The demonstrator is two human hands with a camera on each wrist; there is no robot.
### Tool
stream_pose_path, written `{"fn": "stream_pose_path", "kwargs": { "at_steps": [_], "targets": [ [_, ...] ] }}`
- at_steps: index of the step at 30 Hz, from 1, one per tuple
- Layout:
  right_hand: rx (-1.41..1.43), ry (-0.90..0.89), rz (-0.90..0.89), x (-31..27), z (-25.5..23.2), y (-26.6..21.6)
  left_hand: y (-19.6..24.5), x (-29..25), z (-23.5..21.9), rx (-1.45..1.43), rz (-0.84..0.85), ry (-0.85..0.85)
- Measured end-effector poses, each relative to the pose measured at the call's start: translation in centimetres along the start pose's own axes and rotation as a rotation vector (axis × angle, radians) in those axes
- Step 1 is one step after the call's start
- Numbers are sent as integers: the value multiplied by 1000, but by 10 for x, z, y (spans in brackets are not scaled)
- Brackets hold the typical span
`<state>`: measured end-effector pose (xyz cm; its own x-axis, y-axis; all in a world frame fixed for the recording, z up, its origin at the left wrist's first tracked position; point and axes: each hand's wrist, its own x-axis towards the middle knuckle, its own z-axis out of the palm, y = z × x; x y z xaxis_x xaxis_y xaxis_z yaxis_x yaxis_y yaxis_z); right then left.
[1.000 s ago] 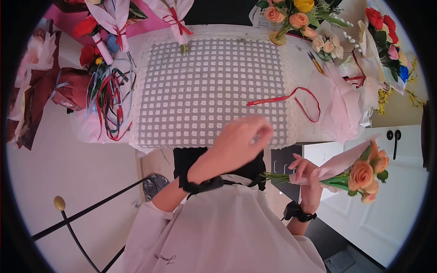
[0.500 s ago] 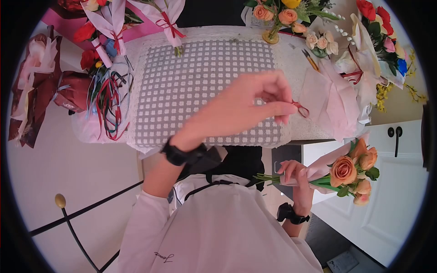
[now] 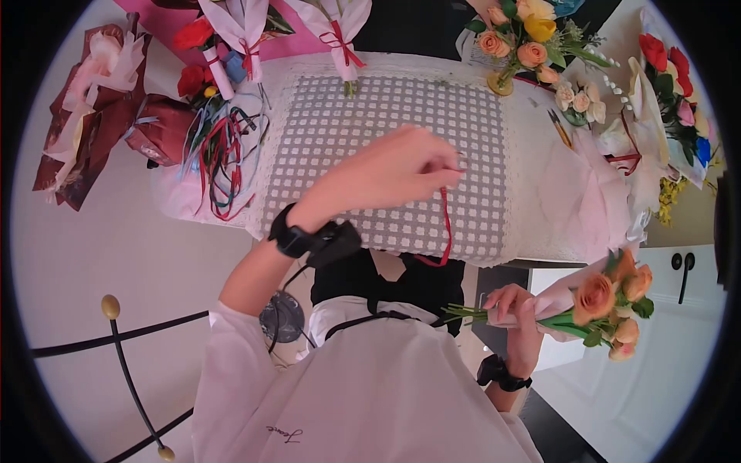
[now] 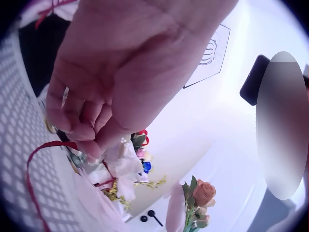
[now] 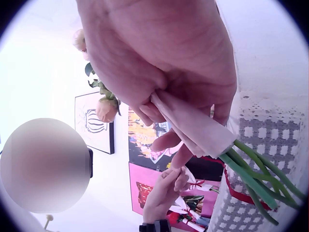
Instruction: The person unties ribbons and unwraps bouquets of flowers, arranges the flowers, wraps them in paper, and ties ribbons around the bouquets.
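Observation:
In the head view my left hand (image 3: 401, 166) is over the checked cloth, thumb and fingertips pinching a red ribbon (image 3: 446, 224) that hangs toward the table's near edge. The left wrist view shows the same ribbon (image 4: 30, 169) trailing in a curve from the fingertips of the left hand (image 4: 111, 82). Off the table's near right side, my right hand (image 3: 515, 309) grips a bouquet of orange roses (image 3: 596, 297) by its pale pink wrapping. In the right wrist view, green stems (image 5: 251, 179) stick out of the wrapping (image 5: 198, 125) below the right hand (image 5: 164, 58).
Tangled ribbons (image 3: 224, 166) and wrapped bouquets (image 3: 248, 38) lie at the table's left and far side. A small vase of roses (image 3: 502, 81), a pair of scissors or pens (image 3: 561, 130) and pink wrapping sheets (image 3: 594, 197) are at the right. A white door (image 3: 656, 309) stands beyond.
The left hand has picked the red ribbon up from the table's right part and drawn it left over the checked cloth. The right hand still holds the bouquet in about the same place.

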<state>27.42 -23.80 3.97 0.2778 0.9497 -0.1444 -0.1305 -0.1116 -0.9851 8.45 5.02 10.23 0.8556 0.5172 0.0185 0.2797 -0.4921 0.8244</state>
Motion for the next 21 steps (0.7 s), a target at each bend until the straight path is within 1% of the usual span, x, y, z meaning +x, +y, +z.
{"fn": "stream_pose_path", "kwargs": {
  "at_steps": [2, 3, 4, 5, 6, 7, 9, 10, 11, 12, 13, 14, 15, 17, 18, 19, 21],
  "targets": [
    [-5, 8, -23, -6, -4, -4, 13, 19, 12, -225, 85, -102],
    [-4, 11, -42, -9, -6, -6, 24, 25, 16, -231, 95, -112],
    [-10, 36, -39, -15, -7, -12, 38, 30, 20, -293, 188, -110],
    [-6, 97, -54, -15, -5, -18, 48, 29, 20, -348, 270, -96],
    [-1, 157, -69, -14, -3, -21, 53, 27, 21, -352, 273, -104],
    [-2, 164, -70, -11, -1, -20, 57, 24, 20, -354, 273, -122],
    [221, 185, -285, -1, 3, -16, 65, 16, 18, -360, 272, -140],
    [305, 165, -288, 3, 4, -16, 69, 10, 15, -413, 202, -228],
    [304, 161, -288, 10, 11, -21, 72, 5, 14, -464, 131, -313],
    [372, 161, -379, 19, 25, -31, 74, 2, 14, -462, 130, -305],
    [443, 159, -470, 27, 41, -40, 76, -2, 15, -483, 175, -314],
    [464, 232, -471, 32, 55, -47, 77, -5, 15, -503, 220, -324],
    [467, 224, -471, 35, 56, -45, 79, -9, 16, -499, 217, -317],
    [431, 169, -372, 38, 56, -39, 83, -15, 18, -665, 208, -376],
    [489, 46, -320, 40, 59, -40, 85, -16, 20, -664, 210, -375],
    [489, 46, -323, 41, 58, -29, 87, -17, 21, -716, 188, -399],
    [704, -173, -248, 45, 54, 1, 90, -20, 23, -822, 141, -449]
  ]
}}
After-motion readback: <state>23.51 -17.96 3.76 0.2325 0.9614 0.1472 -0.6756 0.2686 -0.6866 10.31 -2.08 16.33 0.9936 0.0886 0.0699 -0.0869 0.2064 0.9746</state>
